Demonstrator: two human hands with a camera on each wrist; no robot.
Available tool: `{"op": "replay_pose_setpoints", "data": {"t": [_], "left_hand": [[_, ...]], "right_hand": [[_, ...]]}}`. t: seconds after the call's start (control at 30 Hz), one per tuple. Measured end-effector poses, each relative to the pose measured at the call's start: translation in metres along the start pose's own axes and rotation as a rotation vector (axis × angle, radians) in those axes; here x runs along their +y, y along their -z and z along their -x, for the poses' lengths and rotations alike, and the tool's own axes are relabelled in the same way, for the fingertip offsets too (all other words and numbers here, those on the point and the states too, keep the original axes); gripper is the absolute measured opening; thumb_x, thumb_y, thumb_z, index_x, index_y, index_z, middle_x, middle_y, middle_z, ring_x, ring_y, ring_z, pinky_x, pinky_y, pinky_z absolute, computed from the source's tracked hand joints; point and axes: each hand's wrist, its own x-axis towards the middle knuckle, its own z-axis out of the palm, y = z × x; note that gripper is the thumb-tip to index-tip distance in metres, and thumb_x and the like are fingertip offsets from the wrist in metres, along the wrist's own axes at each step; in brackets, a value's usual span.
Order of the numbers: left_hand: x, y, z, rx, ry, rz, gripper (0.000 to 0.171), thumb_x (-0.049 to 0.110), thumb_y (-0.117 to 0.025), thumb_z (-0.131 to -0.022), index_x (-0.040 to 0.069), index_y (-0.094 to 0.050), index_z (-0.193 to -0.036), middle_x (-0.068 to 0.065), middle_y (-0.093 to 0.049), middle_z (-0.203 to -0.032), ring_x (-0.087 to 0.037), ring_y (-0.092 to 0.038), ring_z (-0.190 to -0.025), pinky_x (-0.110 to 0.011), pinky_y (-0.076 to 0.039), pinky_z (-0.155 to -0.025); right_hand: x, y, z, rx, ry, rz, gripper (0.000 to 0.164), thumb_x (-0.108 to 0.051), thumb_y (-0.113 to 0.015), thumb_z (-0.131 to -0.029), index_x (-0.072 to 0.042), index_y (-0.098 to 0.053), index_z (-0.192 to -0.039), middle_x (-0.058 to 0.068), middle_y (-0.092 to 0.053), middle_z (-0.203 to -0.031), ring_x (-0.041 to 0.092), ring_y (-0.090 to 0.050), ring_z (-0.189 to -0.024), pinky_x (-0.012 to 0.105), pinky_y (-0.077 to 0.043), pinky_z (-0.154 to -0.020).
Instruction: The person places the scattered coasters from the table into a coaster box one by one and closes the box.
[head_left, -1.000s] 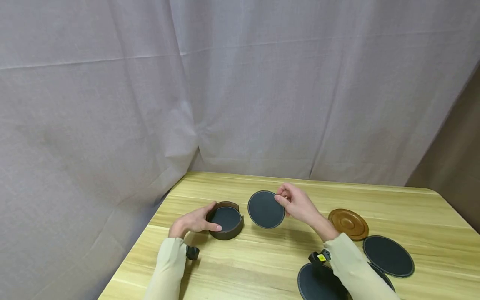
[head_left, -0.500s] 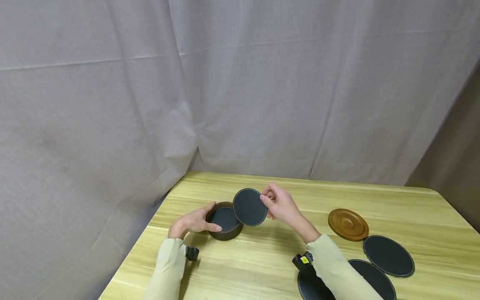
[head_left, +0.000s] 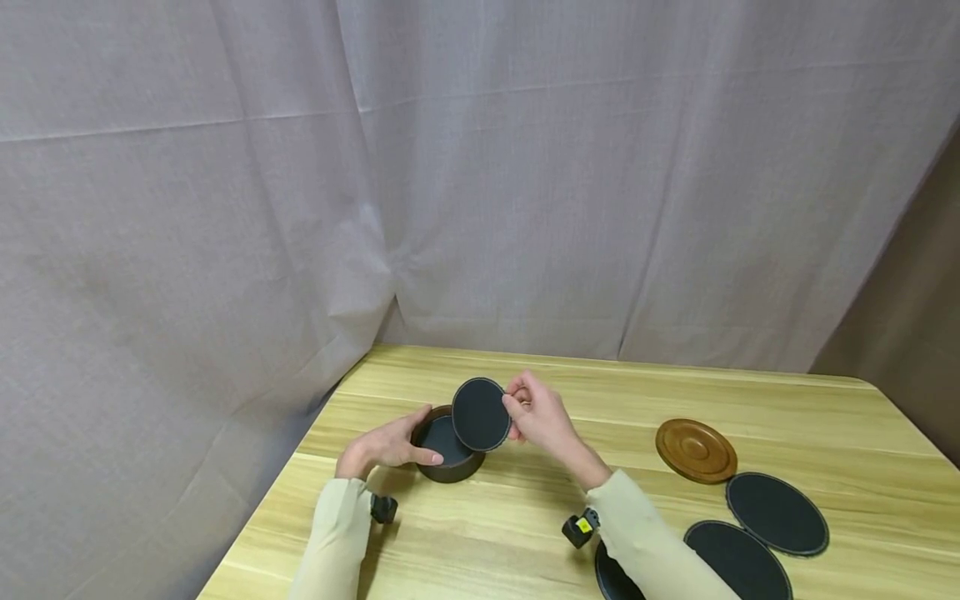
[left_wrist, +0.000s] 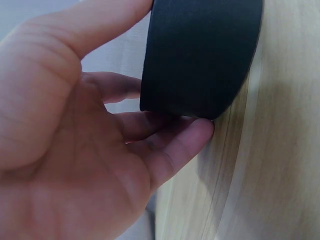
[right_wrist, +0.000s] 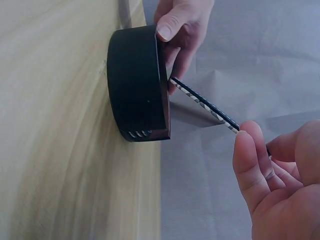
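Note:
My left hand (head_left: 386,442) grips the left side of a round dark coaster holder (head_left: 452,472), thumb over its near rim and fingers around the far side. Black coasters lie inside it; their stitched edges show at the holder's slot in the right wrist view. My right hand (head_left: 546,421) pinches the right edge of a round black coaster (head_left: 480,415) with white edge stitching between thumb and fingers. That coaster is tilted, its far edge right at the holder's rim. The left wrist view shows the holder's wall (left_wrist: 200,60) close against the fingers of my left hand.
To the right lies a round brown wooden disc (head_left: 696,451) with ringed grooves. Near it rest larger black round mats, one (head_left: 777,513) beside the disc, another (head_left: 738,558) nearer, and a third (head_left: 613,575) partly under my right sleeve. A grey curtain (head_left: 480,208) hangs behind the wooden table.
My right hand has carried the coaster leftward, from beside the holder to over its right part, tilting it more. The left hand has stayed on the holder.

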Motion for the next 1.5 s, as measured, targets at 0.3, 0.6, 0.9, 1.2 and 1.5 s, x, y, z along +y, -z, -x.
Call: {"op": "replay_pose_setpoints", "data": {"t": [0.3, 0.6, 0.9, 1.2, 1.5], "left_hand": [[-0.001, 0.001, 0.002, -0.007, -0.035, 0.019, 0.099, 0.030, -0.080, -0.083, 0.001, -0.020, -0.156, -0.019, -0.033, -0.157, -0.033, -0.037, -0.141, -0.053, -0.027, -0.117], [-0.001, 0.001, 0.000, -0.014, -0.052, 0.008, 0.098, 0.032, -0.079, -0.083, 0.002, -0.020, -0.156, -0.017, -0.033, -0.158, -0.032, -0.034, -0.145, -0.052, -0.026, -0.118], [-0.001, 0.001, 0.000, -0.014, -0.053, 0.023, 0.099, 0.031, -0.079, -0.083, 0.005, -0.019, -0.157, -0.017, -0.034, -0.158, -0.032, -0.033, -0.145, -0.051, -0.026, -0.119], [0.000, 0.001, -0.001, -0.008, -0.023, 0.021, 0.100, 0.031, -0.079, -0.084, 0.002, -0.016, -0.157, -0.019, -0.029, -0.160, -0.033, -0.029, -0.147, -0.052, -0.025, -0.119], [-0.001, -0.001, -0.001, 0.003, 0.020, 0.047, 0.103, 0.032, -0.080, -0.083, 0.003, -0.015, -0.157, -0.018, -0.028, -0.160, -0.033, -0.030, -0.147, -0.051, -0.025, -0.119]], "right_hand": [[0.000, -0.016, 0.001, -0.017, -0.040, -0.022, 0.008, -0.005, -0.060, -0.095, -0.004, -0.055, -0.102, 0.011, -0.067, -0.078, 0.026, -0.064, -0.048, 0.049, -0.056, -0.051], [0.001, -0.028, 0.000, -0.023, -0.058, -0.026, 0.009, -0.004, -0.059, -0.096, -0.003, -0.054, -0.103, 0.010, -0.066, -0.070, 0.029, -0.066, -0.049, 0.052, -0.057, -0.054], [0.004, -0.040, 0.000, -0.047, -0.046, -0.024, 0.009, -0.005, -0.057, -0.097, -0.003, -0.052, -0.105, 0.013, -0.068, -0.075, 0.023, -0.066, -0.049, 0.050, -0.058, -0.056], [0.007, -0.047, 0.001, -0.082, -0.024, -0.040, 0.010, -0.004, -0.057, -0.097, -0.001, -0.052, -0.105, 0.014, -0.069, -0.071, 0.025, -0.067, -0.049, 0.051, -0.057, -0.055], [0.007, -0.052, 0.002, -0.117, -0.049, -0.040, 0.009, -0.004, -0.057, -0.097, -0.001, -0.051, -0.102, 0.012, -0.069, -0.066, 0.027, -0.069, -0.051, 0.049, -0.058, -0.056]]}}
